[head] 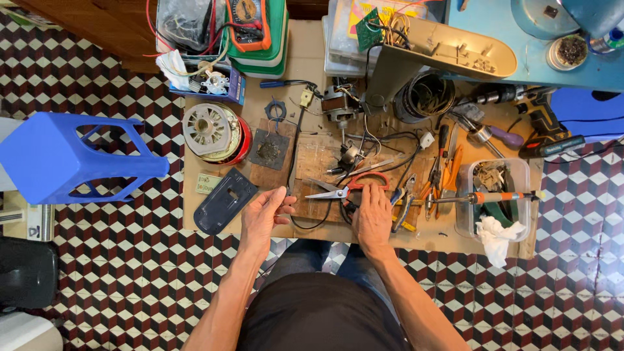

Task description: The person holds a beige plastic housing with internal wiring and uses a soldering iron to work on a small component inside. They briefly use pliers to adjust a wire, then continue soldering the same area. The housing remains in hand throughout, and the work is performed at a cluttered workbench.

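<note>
The left hand (263,214) is open and holds nothing. The scissors (344,188) lie on the surface (305,58) — long way pointing left to right, red handles just above the right hand (372,218), which rests flat, nearer, empty.

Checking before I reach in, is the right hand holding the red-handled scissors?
No, the right hand lies flat and open just below the red-handled scissors, which rest on the board.
</note>
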A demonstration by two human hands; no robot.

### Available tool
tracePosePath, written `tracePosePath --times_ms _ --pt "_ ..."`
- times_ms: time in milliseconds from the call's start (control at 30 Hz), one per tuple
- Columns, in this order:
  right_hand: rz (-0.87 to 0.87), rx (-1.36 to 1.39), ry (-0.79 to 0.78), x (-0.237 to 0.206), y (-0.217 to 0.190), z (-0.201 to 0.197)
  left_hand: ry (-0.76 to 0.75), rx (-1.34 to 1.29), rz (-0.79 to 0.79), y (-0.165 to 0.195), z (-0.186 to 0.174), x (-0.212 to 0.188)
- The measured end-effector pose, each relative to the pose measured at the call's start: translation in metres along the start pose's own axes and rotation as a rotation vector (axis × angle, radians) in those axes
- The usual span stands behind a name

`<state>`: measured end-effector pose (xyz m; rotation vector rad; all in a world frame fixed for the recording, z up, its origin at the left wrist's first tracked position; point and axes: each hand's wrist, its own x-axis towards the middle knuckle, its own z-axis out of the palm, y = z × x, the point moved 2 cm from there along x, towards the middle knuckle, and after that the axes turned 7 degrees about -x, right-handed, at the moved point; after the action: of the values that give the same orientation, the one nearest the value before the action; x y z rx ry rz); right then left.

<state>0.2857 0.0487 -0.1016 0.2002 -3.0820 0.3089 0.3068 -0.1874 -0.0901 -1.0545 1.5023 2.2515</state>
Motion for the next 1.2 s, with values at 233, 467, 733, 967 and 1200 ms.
tracePosePath --times_ms 233,467,733,967,1200 --pt "-0.123 -0.213 -0.215 0.019 0.000 0.002 -0.106 -0.073 -0.027 -0.006 -0.014 -0.002" --pt "-0.291 -0.206 -0.459 0.050 -0.005 0.005 -0.215 0.084 -0.169 -0.030 0.012 -0.005" --pt "-0.232 -0.208 -0.686 0.049 -0.004 0.001 -0.163 0.055 -0.071 -0.030 0.029 0.001" --pt "0.341 0.051 -0.968 -0.035 0.050 -0.055 -0.230 -0.056 0.006 -0.008 0.056 0.018" --pt "0.661 0.585 -0.719 -0.074 0.070 -0.096 -0.467 -0.095 -0.113 -0.012 0.140 0.008"
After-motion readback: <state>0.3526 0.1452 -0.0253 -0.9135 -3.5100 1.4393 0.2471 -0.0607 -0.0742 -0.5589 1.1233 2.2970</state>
